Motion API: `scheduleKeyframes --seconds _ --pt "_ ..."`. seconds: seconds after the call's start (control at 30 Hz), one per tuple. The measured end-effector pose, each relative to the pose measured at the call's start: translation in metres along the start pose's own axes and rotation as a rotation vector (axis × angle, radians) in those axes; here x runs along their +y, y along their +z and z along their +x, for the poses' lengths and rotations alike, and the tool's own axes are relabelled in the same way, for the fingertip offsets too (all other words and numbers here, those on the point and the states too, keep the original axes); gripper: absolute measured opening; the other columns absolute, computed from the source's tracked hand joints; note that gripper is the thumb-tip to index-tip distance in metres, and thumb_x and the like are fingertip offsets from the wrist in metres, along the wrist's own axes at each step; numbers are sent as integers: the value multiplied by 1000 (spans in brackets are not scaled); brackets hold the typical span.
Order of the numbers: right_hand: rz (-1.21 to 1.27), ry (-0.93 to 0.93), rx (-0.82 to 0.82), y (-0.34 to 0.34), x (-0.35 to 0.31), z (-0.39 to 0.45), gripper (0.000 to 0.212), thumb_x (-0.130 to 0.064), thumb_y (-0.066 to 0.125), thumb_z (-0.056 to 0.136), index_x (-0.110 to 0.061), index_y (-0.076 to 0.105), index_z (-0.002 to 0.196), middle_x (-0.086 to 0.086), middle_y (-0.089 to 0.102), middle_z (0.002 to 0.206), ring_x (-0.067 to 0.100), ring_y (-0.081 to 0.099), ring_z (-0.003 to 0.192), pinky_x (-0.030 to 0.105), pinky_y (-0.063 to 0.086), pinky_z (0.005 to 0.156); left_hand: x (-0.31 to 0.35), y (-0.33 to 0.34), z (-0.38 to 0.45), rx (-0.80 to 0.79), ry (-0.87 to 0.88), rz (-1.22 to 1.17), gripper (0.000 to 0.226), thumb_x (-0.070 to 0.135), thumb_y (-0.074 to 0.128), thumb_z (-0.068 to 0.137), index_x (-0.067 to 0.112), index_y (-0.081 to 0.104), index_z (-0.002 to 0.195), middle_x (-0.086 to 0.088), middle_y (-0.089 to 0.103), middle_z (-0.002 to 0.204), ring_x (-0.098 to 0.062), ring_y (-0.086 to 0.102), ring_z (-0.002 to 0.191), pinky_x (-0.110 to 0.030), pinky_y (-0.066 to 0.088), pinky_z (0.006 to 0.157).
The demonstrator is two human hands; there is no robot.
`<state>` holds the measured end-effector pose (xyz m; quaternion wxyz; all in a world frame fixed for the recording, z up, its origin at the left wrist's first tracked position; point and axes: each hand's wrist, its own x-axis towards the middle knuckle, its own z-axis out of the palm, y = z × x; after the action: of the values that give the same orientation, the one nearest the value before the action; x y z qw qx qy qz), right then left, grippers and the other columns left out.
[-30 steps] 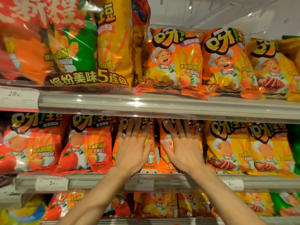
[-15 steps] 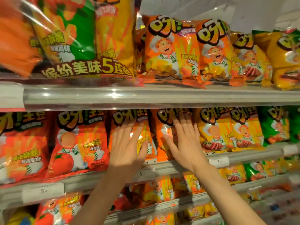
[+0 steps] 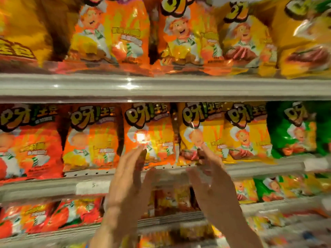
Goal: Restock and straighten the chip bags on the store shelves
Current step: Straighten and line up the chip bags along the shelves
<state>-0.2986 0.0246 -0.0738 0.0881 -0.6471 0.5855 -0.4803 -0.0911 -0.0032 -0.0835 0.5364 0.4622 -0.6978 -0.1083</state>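
Seen at the middle shelf point(image 3: 161, 173) of a snack aisle: left hand point(image 3: 128, 178) and right hand point(image 3: 208, 178) raised side by side in front of the chip bags, fingers straight and released, gripping nothing. Blurred by motion; impossible to tell whether the right fingertips touched the yellow bag point(image 3: 198, 133) or merely hung just before it.

Risks judged from here: a push too hard against the orange bag point(image 3: 148, 133) likely to tip it back or shove it under its neighbour, spoiling the row; slick foil apt to slide sideways under flat palms; puffed packs easy to crush or burst if pressed instead of nudged; a bag knocked past the shelf lip bound to drop to the rows below.

Bags stood upright and close together on the middle shelf, orange ones to the left and centre, yellow right of centre, a green bag point(image 3: 293, 129) at far right. Glossy, air-filled, cartoon chef on each, fronts facing out.
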Motion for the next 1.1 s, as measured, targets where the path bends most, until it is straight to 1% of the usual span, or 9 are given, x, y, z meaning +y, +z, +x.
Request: scheduleKeyframes --seconds 0.13,0.27,0.47,0.57,0.63,0.77,0.87,0.97,1.1 --pt "-18 13 -14 -59 52 19 74 -71 42 87 -36 31 151 -14 51 138 12 55 123 46 51 99 41 56 3 6 -110 -3 61 59 53 87 34 47 142 16 51 133 4 49 125 -6 32 103" --pt "-14 -19 -51 -97 85 46 73 -62 49 91 -30 29 154 -7 45 149 13 47 136 45 46 107 71 93 16 40 -130 65 54 52 57 93 36 44 143 18 46 131 1 47 125 -5 28 103" --pt "46 -58 -54 -110 91 75 65 -48 60 92 -32 37 151 -10 53 132 3 56 110 36 56 89 89 109 47 10 -113 121 64 40 62 96 38 31 152 14 34 144 -6 40 135 -24 37 106" --pt "6 -33 -163 -108 79 92 71 -50 64 90 -44 25 149 -17 43 145 5 49 126 41 50 101 91 111 66 -55 -132 177 64 50 54 98 41 22 153 4 32 148 -10 38 132 -28 35 99" --pt "-62 -44 -276 -107 68 108 80 -54 64 89 -41 17 153 -10 38 150 13 47 132 44 46 104 91 116 79 -113 -190 186 66 56 49 98 44 15 153 -2 33 144 -20 43 130 -32 38 94" --pt "-207 -52 -404 -102 47 138 93 -55 71 84 -25 19 154 2 49 139 20 53 122 38 48 99 91 122 104 -162 -285 249 71 61 43 98 33 15 157 -19 45 138 -37 51 124 -41 45 97" --pt "-284 4 -466 -98 39 149 77 -54 74 82 -20 37 141 1 61 116 17 62 99 38 55 86 94 128 120 -202 -348 266 69 59 39 99 21 23 155 -26 42 148 -43 46 131 -39 42 101" --pt "-296 38 -501 -95 36 155 69 -50 77 80 -19 43 132 0 62 92 13 63 77 32 52 64 96 133 130 -245 -403 239 70 58 37 100 24 18 158 -20 16 164 -39 31 145 -39 32 113" --pt "-250 72 -528 -96 35 163 65 -50 82 75 -22 48 123 -3 60 97 11 61 81 32 53 69 88 138 141 -186 -440 120 60 55 42 100 28 30 153 -13 25 161 -37 33 143 -38 32 110"
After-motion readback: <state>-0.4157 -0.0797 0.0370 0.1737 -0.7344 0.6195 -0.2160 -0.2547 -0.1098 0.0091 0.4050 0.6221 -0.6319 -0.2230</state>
